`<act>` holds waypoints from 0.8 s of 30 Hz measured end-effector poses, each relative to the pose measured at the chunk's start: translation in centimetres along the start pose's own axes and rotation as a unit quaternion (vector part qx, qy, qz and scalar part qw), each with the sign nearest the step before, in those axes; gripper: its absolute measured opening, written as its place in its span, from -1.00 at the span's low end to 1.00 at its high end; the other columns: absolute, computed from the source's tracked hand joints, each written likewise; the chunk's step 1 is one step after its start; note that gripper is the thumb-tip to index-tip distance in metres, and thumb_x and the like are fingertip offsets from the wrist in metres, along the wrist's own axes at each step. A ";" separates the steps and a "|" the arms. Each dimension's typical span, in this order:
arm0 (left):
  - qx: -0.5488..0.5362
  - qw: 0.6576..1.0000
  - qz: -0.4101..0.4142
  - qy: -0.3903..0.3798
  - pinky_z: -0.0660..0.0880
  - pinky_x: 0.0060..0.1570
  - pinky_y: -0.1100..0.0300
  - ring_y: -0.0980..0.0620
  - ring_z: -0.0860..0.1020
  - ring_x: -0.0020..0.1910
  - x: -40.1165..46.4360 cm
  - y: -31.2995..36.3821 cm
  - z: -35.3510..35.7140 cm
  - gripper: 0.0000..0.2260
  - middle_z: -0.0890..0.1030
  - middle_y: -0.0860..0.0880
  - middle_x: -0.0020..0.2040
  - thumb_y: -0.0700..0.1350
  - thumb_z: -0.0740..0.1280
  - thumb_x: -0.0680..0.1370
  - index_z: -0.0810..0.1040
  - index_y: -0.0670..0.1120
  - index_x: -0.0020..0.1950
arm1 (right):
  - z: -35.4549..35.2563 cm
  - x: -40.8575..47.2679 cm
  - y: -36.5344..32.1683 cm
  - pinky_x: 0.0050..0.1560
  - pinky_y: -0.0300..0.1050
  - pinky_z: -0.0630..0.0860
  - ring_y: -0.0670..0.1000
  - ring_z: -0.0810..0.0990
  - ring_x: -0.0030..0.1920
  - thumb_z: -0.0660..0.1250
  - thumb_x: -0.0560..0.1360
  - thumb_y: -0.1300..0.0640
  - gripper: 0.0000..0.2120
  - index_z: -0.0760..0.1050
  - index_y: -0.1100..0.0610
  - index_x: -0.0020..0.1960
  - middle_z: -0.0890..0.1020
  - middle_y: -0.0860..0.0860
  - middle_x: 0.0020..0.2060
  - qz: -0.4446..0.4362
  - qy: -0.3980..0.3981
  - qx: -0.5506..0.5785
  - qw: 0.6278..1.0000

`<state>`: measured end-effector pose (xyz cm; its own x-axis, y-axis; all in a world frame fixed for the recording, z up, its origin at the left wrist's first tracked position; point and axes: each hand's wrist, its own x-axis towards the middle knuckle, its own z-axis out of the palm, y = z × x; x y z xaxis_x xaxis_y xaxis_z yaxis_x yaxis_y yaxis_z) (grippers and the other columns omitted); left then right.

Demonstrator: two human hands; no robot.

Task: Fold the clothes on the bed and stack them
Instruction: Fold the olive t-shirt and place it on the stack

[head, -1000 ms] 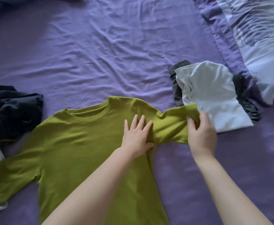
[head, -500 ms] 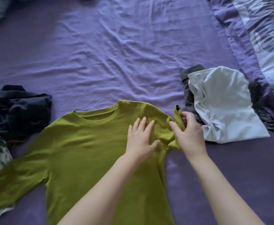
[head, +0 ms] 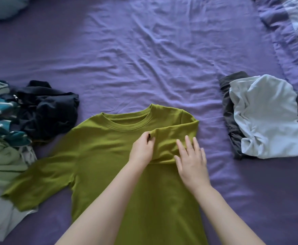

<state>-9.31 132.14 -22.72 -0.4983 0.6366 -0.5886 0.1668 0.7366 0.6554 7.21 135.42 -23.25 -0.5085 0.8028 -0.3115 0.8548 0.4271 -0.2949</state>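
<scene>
Hands: left hand (head: 142, 149) sits on the chest of the green t-shirt (head: 98, 156), fingers curled, pinching the cuff end of the folded-in sleeve (head: 173, 140) between thumb and fingers. Right hand (head: 191, 160) lies flat just beside it, fingers straight and spread, pressing the same sleeve near the shirt's side edge; nothing gripped.

Left to right:

- Far left of the left hand: loose pile of unfolded clothes (head: 1, 131) at the frame edge, teal/white patterned piece on top, pale green and grey pieces below. The shirt's other sleeve lies spread out flat, its end touching that pile.
- Just right of the pile, still well left of the left hand: crumpled dark garment (head: 46, 112), touching the pile, near the shirt's shoulder.
- Under both hands: the t-shirt, laid flat on the bed (head: 144, 50), neckline away from the person, hem running out of the bottom of the frame between the forearms. The one sleeve is folded across the chest, its fold line at the shoulder just above the right hand.
- Well right of the right hand: small stack with a white garment (head: 263, 121) on top of dark grey clothing (head: 227, 110); apart from the shirt, purple sheet between them.
- Far right, top corner: patterned purple and white duvet (head: 289, 29).
</scene>
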 end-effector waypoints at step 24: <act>0.215 0.965 0.029 0.144 0.37 0.18 0.10 -0.05 0.36 0.23 -5.1 -11.3 -9.3 -0.59 0.41 -0.06 0.26 -0.13 0.20 0.60 0.33 -0.06 0.46 | 2.7 -3.5 -8.8 0.03 0.07 0.51 0.18 0.56 0.09 0.35 0.44 0.21 -0.50 0.41 0.21 0.37 0.55 0.14 0.20 -0.069 -0.022 -0.034 0.997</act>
<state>-16.58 118.40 -22.74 -0.6830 0.6358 -0.3595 0.5094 0.7674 0.3895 1.21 127.78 -22.01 -0.6251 0.7156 -0.3117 0.7802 0.5609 -0.2769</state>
